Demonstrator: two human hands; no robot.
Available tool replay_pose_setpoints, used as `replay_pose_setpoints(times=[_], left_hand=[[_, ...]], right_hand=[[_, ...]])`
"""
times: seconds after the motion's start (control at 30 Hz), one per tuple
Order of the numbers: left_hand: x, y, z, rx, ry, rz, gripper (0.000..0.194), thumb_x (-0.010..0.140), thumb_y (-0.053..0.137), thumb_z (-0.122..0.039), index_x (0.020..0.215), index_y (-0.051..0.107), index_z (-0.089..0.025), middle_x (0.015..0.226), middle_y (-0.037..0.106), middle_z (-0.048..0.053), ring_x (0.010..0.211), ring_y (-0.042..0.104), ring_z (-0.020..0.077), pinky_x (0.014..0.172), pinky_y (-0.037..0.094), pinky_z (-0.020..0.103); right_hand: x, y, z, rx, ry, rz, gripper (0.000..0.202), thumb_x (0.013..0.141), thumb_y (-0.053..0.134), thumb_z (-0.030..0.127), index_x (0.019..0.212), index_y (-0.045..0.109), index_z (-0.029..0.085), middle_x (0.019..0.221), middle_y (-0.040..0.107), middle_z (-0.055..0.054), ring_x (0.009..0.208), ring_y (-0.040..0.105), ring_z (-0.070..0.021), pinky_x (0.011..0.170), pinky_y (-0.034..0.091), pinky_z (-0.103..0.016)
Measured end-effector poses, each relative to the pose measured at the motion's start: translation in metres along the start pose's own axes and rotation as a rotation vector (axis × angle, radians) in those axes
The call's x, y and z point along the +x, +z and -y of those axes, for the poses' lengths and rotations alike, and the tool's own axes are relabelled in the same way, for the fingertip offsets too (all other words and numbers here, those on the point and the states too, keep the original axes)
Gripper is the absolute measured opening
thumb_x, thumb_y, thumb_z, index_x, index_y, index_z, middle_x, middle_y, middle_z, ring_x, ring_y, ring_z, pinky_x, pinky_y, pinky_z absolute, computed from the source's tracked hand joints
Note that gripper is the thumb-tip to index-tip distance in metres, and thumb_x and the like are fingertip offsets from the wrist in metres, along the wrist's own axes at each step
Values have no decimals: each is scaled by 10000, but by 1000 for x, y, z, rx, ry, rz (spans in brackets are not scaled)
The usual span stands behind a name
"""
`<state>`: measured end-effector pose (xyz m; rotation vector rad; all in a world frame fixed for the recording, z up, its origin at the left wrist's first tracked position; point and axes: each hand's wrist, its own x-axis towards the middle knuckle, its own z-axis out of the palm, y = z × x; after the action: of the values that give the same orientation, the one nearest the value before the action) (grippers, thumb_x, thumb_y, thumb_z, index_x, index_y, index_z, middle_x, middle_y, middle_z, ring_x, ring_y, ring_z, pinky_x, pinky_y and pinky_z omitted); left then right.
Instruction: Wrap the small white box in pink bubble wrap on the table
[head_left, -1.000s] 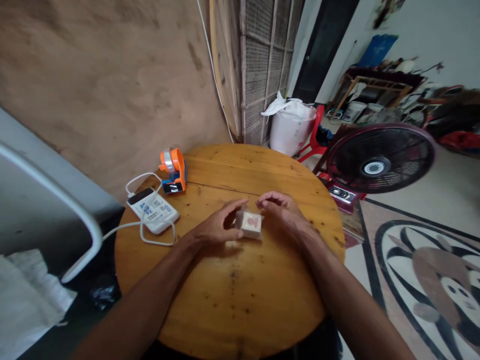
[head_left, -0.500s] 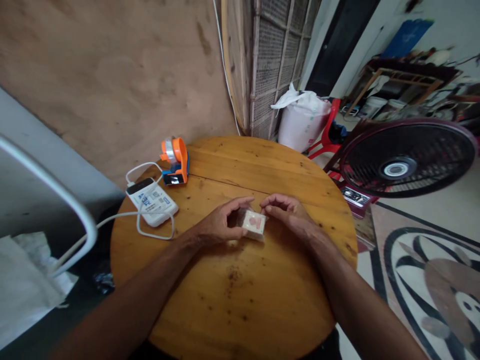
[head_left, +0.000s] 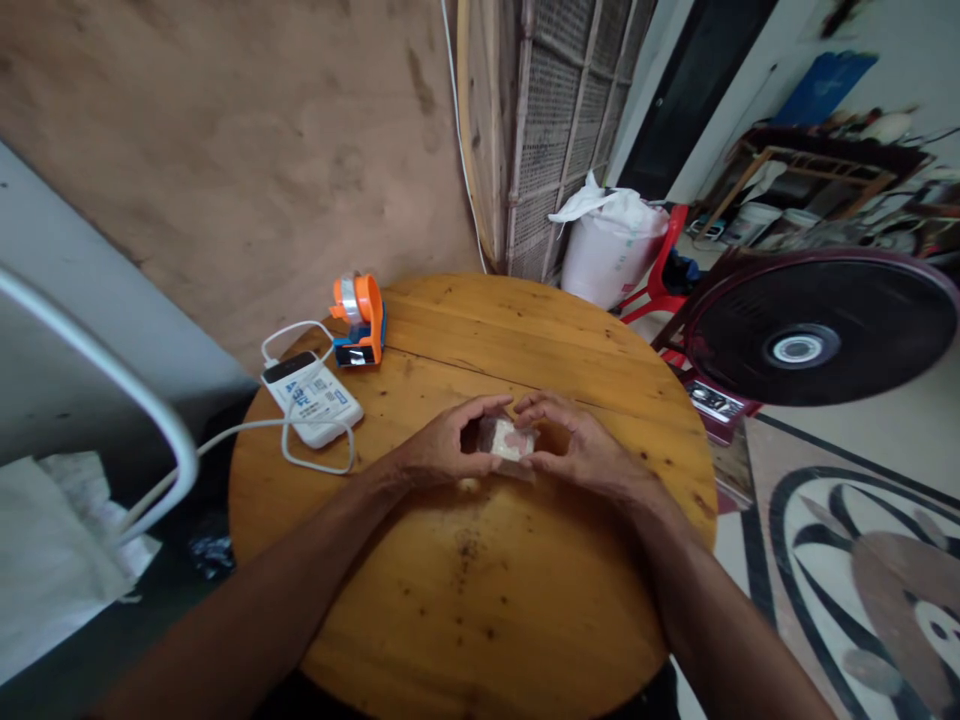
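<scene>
A small white box (head_left: 512, 440) with a pinkish mark on top sits between my hands, low over the middle of the table; clear film appears to wrap it. My left hand (head_left: 448, 440) curves round its left side, thumb at the near edge and fingers at the far edge. From the right, my right hand (head_left: 581, 445) grips it, thumb at the near right corner and bent fingers behind. Glare and the fingers hide part of the box's sides.
On the round wooden table (head_left: 480, 620), a white power bank (head_left: 319, 405) with a white cable lies to the left. Behind it stands an orange tape dispenser (head_left: 364, 320). A dark red fan (head_left: 802, 345) is at the right, and a white sack (head_left: 611, 245) stands beyond the table.
My right hand has moved left from the box's far right corner, where its fingers were pinched, and now spans the right side. The left hand keeps its hold. The view has shifted slightly.
</scene>
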<state>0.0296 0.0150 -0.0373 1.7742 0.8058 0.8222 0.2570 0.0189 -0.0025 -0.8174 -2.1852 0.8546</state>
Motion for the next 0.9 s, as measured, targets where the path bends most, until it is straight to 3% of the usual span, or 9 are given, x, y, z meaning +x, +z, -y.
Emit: replay_pose_setpoints(times=[0.23,0.53,0.7,0.8,0.9], left_hand=[[0,1,-11,9,-7,-17,727,691,710,-223,1364,437,-188,1336,531,126,1200,516,277,1021,404,451],[1,0,-10,-7,-10,10,737,709,719,-264,1377,413,-203,1347,524,95,1207,509,265,1034,397,431],[0,-2,-8,-20,-13,31,739,708,720,-262,1377,416,-182,1371,496,134,1227,496,285,1040,389,458],[-2,-4,-8,-29,-43,46,797,705,733,-284,1408,367,-194,1418,443,152,1272,462,292,1063,366,472],[-5,-7,-8,6,-75,31,844,700,743,-295,1428,330,-189,1436,415,164,1309,424,295,1081,349,472]], right_hand=[[0,10,7,-27,9,-95,29,806,655,233,825,676,234,1093,628,-43,1041,595,-213,936,439,-392],[3,12,11,-29,-13,-114,114,848,614,259,793,709,227,1093,646,-67,1055,595,-230,931,436,-430],[0,4,11,131,66,-144,154,862,610,340,829,720,238,1096,642,-57,1064,593,-223,925,451,-386],[-3,-3,9,195,139,-212,141,827,650,374,861,699,246,1086,646,-41,1060,594,-223,943,440,-387],[-3,-6,8,139,156,-136,160,767,707,352,879,661,247,1097,642,-31,1076,586,-232,974,415,-404]])
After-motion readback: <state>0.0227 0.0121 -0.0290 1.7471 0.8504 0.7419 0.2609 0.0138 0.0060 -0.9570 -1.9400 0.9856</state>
